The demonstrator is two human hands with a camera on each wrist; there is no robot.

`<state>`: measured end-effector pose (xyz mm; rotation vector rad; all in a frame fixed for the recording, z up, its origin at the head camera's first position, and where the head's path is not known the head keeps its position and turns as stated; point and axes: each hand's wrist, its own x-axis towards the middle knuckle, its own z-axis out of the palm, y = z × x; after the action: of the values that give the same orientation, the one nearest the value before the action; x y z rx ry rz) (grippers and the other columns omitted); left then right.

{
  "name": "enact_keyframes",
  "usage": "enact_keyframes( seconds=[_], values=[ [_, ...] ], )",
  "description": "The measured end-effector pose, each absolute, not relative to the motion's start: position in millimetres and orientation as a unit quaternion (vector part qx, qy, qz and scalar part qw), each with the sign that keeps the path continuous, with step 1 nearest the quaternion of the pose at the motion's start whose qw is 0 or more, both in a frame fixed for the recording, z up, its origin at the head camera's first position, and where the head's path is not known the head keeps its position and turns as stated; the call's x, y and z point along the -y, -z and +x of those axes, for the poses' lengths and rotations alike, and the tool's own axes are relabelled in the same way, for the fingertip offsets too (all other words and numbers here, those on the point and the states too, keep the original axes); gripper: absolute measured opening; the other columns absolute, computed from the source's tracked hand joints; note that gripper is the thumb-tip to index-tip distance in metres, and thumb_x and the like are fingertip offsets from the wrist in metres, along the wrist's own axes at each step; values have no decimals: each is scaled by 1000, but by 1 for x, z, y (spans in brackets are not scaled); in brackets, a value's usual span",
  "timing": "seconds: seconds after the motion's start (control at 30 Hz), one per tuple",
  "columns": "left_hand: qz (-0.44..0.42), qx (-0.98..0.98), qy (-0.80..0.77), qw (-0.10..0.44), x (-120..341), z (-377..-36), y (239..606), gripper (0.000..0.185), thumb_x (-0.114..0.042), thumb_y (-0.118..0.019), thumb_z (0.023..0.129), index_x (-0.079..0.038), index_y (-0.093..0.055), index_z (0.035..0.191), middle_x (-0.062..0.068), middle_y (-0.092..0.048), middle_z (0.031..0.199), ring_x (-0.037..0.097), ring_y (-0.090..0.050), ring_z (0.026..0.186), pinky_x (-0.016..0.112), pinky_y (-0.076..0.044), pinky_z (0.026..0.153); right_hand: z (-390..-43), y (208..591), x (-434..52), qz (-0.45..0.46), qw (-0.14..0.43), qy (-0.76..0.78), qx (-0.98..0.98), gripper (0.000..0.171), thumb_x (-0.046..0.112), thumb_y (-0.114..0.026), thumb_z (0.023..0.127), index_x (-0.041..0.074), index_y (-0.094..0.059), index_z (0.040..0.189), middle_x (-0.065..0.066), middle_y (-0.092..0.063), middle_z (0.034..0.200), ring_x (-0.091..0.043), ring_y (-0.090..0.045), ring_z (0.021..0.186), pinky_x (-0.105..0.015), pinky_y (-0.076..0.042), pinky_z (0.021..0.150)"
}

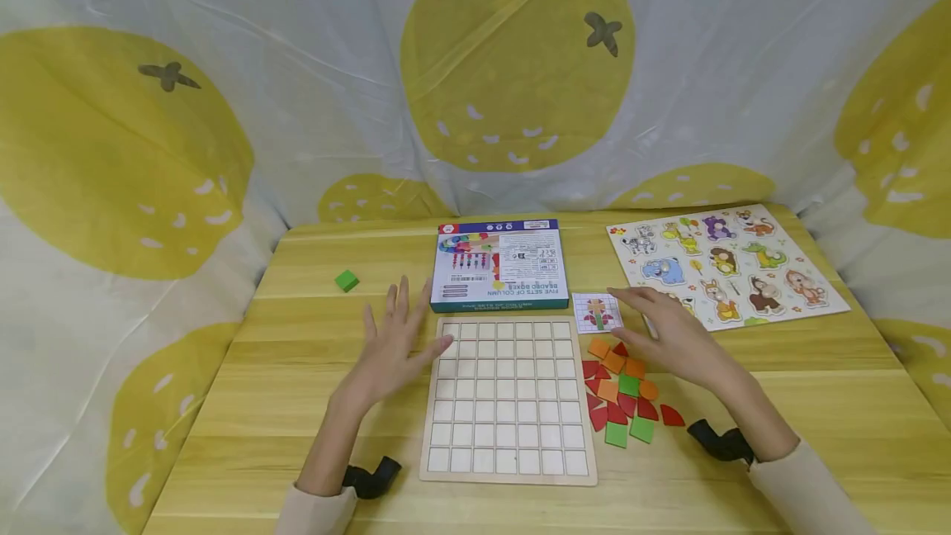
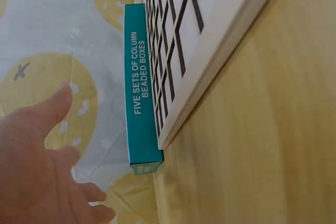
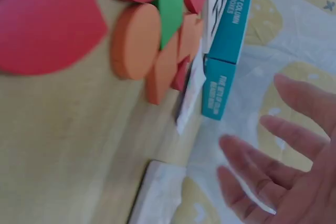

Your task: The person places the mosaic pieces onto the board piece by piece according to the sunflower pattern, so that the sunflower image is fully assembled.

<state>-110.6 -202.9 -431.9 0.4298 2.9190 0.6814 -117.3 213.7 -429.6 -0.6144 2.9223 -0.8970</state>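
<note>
Head view showed the left hand [image 1: 392, 349], fingers spread, near the far left corner of the grid board [image 1: 507, 401], and the right hand [image 1: 682, 333], also spread and pinching nothing, beside the patterned card [image 1: 597, 314]. The card lay just right of the box [image 1: 499, 267], beyond the coloured tiles [image 1: 628, 385]. It looked light and bendable, best pinched by opposite edges; the seemingly stiffer board suited a rim hold.

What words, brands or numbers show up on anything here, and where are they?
"FIVE SETS OF COLUMN BEADED BOXES": teal side of the box, left wrist view.
"FIVE SETS OF COLUMN BEADED BOXES": its top, upside down in the head view.
Too small or blurred: the box's other print.
No legible words: card, animal board.
</note>
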Motion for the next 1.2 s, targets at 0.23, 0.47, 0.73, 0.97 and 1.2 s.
enact_keyframes(
  seconds=[0.23,0.47,0.73,0.97,1.2],
  values=[
    [155,-926,-301,166,210,-95,446,110,-53,-70,95,-18,5,168,20,11,173,44,10,160,74,12,122,-112,441,-223,-149,62,361,-919,29,17,-77,94,8,-77,121,5,-48,66,-6,-37,55,-21,-31,48],
    [187,-897,-330,228,217,-90,452,128,-45,-88,80,-15,0,168,19,12,174,41,15,160,72,13,123,-114,454,-228,-111,114,373,-914,23,12,-76,93,6,-80,115,7,-30,56,-6,-27,47,-20,-23,46],
    [200,-905,-296,233,217,-88,455,135,-44,-92,74,-10,0,167,15,12,174,41,18,160,71,14,124,-116,458,-226,-88,135,371,-914,23,15,-77,92,6,-80,113,7,-33,53,-7,-29,46,-21,-23,45],
    [196,-916,-267,226,214,-85,456,136,-47,-91,74,-8,1,166,12,11,175,40,17,160,70,14,125,-120,456,-223,-74,138,364,-918,20,14,-79,90,6,-82,108,7,-36,52,-8,-29,46,-20,-23,45],
    [201,-913,-276,224,215,-84,457,136,-47,-91,74,-8,1,167,12,10,175,40,17,160,70,14,124,-123,456,-223,-82,134,378,-912,21,15,-80,90,4,-82,108,7,-42,52,-7,-31,47,-21,-24,45]
  ],
)
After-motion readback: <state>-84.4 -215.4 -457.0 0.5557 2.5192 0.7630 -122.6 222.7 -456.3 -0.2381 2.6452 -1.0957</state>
